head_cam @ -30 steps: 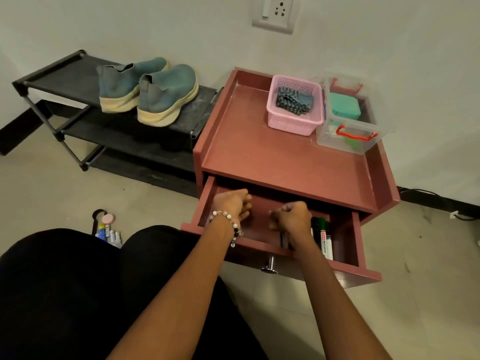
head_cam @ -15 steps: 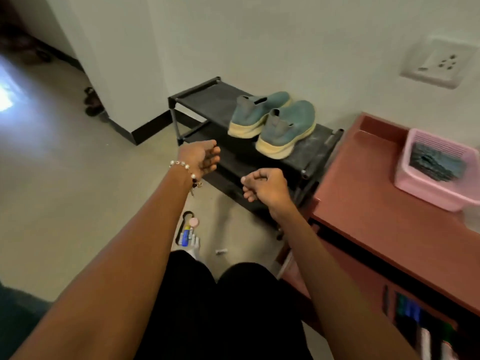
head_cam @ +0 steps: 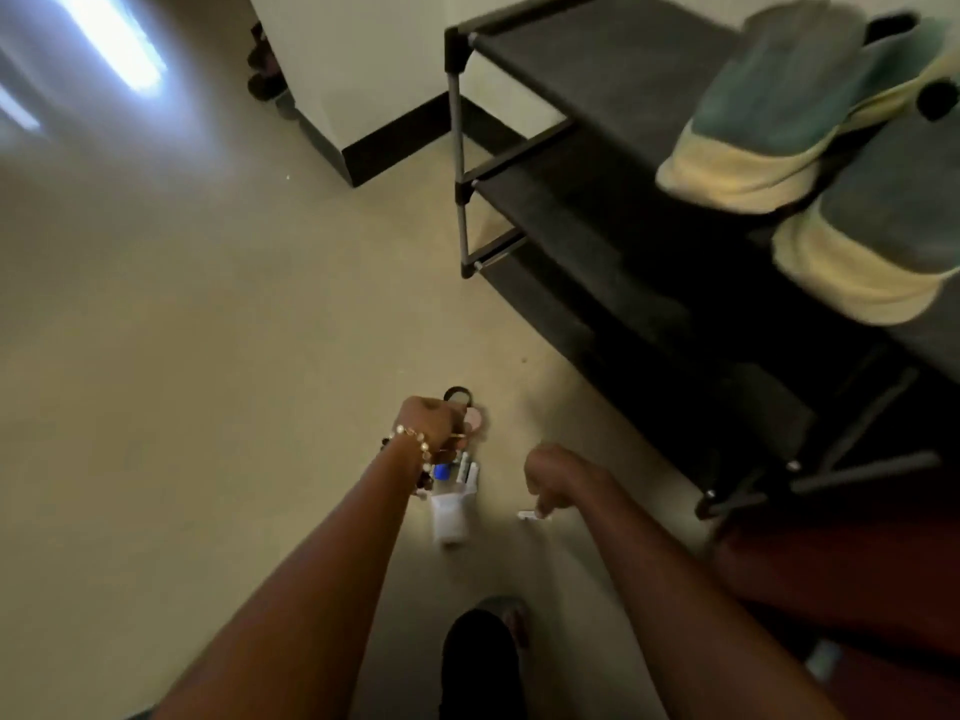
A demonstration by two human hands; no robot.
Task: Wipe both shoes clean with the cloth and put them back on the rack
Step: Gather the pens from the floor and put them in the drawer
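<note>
Fingers of my left hand [head_cam: 434, 419] curl downward over a small clutter of toiletry tubes [head_cam: 460, 472] on the floor [head_cam: 208, 356]; whether they pinch anything I cannot tell. My right hand [head_cam: 553, 472] hangs nearby, loosely closed, one finger pointing down near a small white scrap [head_cam: 530, 516]. Both teal shoes [head_cam: 810, 142] with cream soles sit untouched on the top shelf of the black rack [head_cam: 597, 70], up to my right. No cloth is in view. I judge the wiping has not begun; next I need to find the cloth.
</note>
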